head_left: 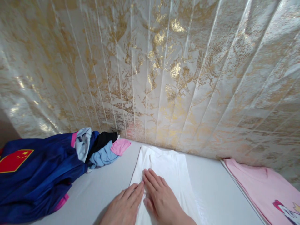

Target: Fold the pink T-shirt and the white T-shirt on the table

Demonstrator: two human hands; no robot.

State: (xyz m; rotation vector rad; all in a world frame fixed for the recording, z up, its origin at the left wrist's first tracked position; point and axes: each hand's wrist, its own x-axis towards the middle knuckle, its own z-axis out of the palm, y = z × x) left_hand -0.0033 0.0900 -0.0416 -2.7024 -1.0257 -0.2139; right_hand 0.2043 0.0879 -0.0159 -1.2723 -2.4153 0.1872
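Observation:
A white garment (168, 168) lies folded into a long strip on the white surface (211, 187), its far end near the wall. My left hand (125, 204) rests flat on the garment's left edge with fingers stretched out. My right hand (159, 197) lies flat beside it on the garment's middle, fingers together and extended. The two hands touch at the fingertips. Neither hand holds anything.
A heap of clothes (47, 168) sits at the left: dark blue fabric with a red flag patch, plus light blue, black and pink pieces. A pink shirt (262, 184) with a cartoon print lies folded at the right. A gold-patterned wall covering (150, 72) rises behind.

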